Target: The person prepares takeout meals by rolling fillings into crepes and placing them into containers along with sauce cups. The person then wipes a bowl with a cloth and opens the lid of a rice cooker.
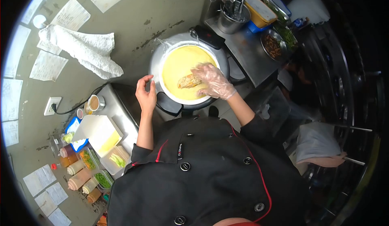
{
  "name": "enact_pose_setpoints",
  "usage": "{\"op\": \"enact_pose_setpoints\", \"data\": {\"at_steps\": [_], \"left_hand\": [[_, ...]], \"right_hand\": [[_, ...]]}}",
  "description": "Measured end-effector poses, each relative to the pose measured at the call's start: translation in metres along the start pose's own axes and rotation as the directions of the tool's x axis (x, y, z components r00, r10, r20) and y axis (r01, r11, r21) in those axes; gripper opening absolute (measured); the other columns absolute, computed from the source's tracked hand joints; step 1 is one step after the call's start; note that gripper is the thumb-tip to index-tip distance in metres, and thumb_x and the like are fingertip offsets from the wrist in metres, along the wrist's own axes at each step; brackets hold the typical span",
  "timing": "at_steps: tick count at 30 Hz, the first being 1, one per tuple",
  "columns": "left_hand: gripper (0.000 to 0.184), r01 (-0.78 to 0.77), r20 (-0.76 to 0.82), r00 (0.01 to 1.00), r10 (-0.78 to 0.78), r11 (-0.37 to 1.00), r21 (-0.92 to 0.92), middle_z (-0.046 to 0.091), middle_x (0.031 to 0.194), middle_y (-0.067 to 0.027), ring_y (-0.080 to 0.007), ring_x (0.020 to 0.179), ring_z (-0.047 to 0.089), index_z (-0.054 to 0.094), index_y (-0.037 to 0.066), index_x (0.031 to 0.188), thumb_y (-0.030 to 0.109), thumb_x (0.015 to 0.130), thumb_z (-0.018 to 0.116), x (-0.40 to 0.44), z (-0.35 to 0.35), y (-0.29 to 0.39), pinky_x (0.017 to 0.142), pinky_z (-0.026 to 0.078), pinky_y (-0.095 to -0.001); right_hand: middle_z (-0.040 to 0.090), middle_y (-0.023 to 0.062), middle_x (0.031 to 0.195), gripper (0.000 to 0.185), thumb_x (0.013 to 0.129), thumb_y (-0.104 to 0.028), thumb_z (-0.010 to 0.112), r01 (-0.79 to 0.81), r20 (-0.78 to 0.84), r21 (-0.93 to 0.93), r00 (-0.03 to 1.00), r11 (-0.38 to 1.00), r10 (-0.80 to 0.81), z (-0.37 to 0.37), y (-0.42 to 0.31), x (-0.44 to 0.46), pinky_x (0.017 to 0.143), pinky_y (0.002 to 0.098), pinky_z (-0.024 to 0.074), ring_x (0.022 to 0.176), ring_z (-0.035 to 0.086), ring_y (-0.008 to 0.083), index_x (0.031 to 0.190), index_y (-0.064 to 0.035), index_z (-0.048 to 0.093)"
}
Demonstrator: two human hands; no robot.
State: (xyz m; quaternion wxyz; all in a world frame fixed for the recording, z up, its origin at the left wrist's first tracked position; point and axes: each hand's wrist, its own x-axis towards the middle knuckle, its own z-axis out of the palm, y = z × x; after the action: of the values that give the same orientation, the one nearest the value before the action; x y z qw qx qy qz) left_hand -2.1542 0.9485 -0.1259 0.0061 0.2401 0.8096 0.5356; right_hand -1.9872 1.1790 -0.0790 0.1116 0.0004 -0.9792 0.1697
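Note:
A wide round vessel with a white rim holds smooth yellow batter. My right hand, in a clear plastic glove, has its fingers and thumb around the right end of an oblong piece of food. That piece looks pale with orange-brown flecks and is at the batter's surface; whether it rests on it I cannot tell. Bare and holding nothing, my left hand is raised left of the rim, its fingers loosely bent and the thumb apart.
On the left, a steel counter carries an open white box, tubs of greens and several squeeze bottles. A steel pot of utensils and a bowl of brown pieces stand at upper right. A white towel hangs on the wall.

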Motion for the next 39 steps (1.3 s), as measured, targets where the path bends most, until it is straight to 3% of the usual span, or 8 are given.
{"op": "enact_pose_setpoints", "data": {"at_steps": [11, 13, 17, 21, 25, 29, 31, 39], "left_hand": [[0.018, 0.015, -0.003, 1.000, -0.016, 0.997, -0.070, 0.066, 0.106, -0.0104, -0.0220, 0.099, 0.063, 0.067, 0.003, 0.102, 0.005, 0.085, 0.063, -0.005, -0.005, -0.006, 0.088, 0.048, -0.0326], [0.018, 0.029, 0.000, 1.000, -0.029, 0.993, -0.111, 0.066, 0.107, -0.0098, -0.0202, 0.099, 0.063, 0.067, 0.003, 0.103, 0.006, 0.086, 0.063, -0.007, -0.005, -0.016, 0.087, 0.048, -0.0312], [0.018, 0.008, -0.017, 1.000, -0.011, 0.987, -0.162, 0.066, 0.109, -0.0078, -0.0158, 0.097, 0.061, 0.066, 0.002, 0.107, 0.005, 0.089, 0.061, -0.007, -0.006, -0.025, 0.084, 0.048, -0.0285], [0.019, 0.039, 0.014, 0.999, -0.037, 0.985, -0.165, 0.066, 0.108, -0.0079, -0.0160, 0.096, 0.062, 0.065, 0.002, 0.107, 0.005, 0.089, 0.060, -0.011, -0.001, -0.028, 0.084, 0.049, -0.0296], [0.019, 0.003, -0.001, 1.000, -0.003, 0.986, -0.165, 0.066, 0.106, -0.0084, -0.0169, 0.097, 0.062, 0.066, 0.001, 0.105, 0.002, 0.087, 0.061, -0.011, 0.001, -0.032, 0.084, 0.049, -0.0298], [0.020, -0.002, 0.018, 1.000, 0.003, 0.997, -0.078, 0.066, 0.105, -0.0096, -0.0211, 0.095, 0.062, 0.067, 0.005, 0.104, 0.006, 0.084, 0.065, -0.008, 0.001, -0.023, 0.083, 0.047, -0.0318], [0.020, -0.034, 0.043, 0.998, 0.035, 0.999, -0.032, 0.066, 0.106, -0.0101, -0.0215, 0.096, 0.062, 0.066, 0.005, 0.104, 0.006, 0.084, 0.065, -0.006, -0.003, -0.008, 0.084, 0.047, -0.0312], [0.057, -0.389, 0.462, 0.846, 0.268, 0.902, 0.189, 0.062, 0.113, -0.0122, -0.0315, 0.111, 0.056, 0.061, 0.007, 0.116, 0.026, 0.067, 0.084, -0.009, 0.021, 0.022, 0.105, 0.036, -0.0484]], "right_hand": [[0.064, 0.0106, 0.109, 0.069, 0.065, -0.042, 0.077, 0.164, 0.031, 0.023, 0.986, 0.986, -0.164, 0.045, 0.010, 0.017, 0.098, 0.0404, 0.0424, 0.103, 0.058, 0.0304, 0.122, -0.0071, 0.061], [0.063, 0.0115, 0.107, 0.073, 0.064, -0.045, 0.076, 0.098, 0.244, 0.117, 0.962, 0.988, -0.125, 0.044, 0.011, 0.029, 0.097, 0.0406, 0.0427, 0.102, 0.058, 0.0305, 0.124, -0.0068, 0.060], [0.057, 0.0124, 0.115, 0.086, 0.059, -0.054, 0.078, 0.128, 0.027, 0.069, 0.991, 0.989, -0.130, 0.048, 0.011, 0.025, 0.099, 0.0430, 0.0423, 0.117, 0.052, 0.0311, 0.128, -0.0081, 0.054], [0.058, 0.0080, 0.112, 0.064, 0.068, -0.038, 0.077, 0.120, 0.466, 0.036, 0.876, 0.992, -0.123, 0.058, 0.001, 0.048, 0.093, 0.0421, 0.0467, 0.111, 0.055, 0.0278, 0.126, -0.0179, 0.057], [0.061, 0.0077, 0.100, 0.050, 0.070, -0.032, 0.076, 0.164, 0.088, 0.010, 0.983, 0.986, -0.164, 0.048, -0.016, 0.037, 0.089, 0.0410, 0.0484, 0.103, 0.058, 0.0271, 0.116, -0.0172, 0.065], [0.061, 0.0109, 0.116, 0.077, 0.060, -0.044, 0.083, 0.116, 0.323, 0.204, 0.929, 0.972, -0.179, 0.034, 0.000, 0.046, 0.097, 0.0434, 0.0448, 0.112, 0.055, 0.0311, 0.128, -0.0163, 0.059], [0.057, 0.0148, 0.126, 0.086, 0.059, -0.047, 0.084, 0.137, 0.052, 0.274, 0.986, 0.952, -0.157, 0.033, 0.029, 0.036, 0.101, 0.0437, 0.0418, 0.117, 0.052, 0.0343, 0.132, -0.0136, 0.055], [0.052, 0.0169, 0.134, 0.095, 0.057, -0.035, 0.086, -0.052, 0.339, 0.078, 0.940, 0.996, 0.023, 0.013, 0.043, 0.013, 0.109, 0.0404, 0.0348, 0.123, 0.048, 0.0348, 0.140, -0.0094, 0.046]]}}
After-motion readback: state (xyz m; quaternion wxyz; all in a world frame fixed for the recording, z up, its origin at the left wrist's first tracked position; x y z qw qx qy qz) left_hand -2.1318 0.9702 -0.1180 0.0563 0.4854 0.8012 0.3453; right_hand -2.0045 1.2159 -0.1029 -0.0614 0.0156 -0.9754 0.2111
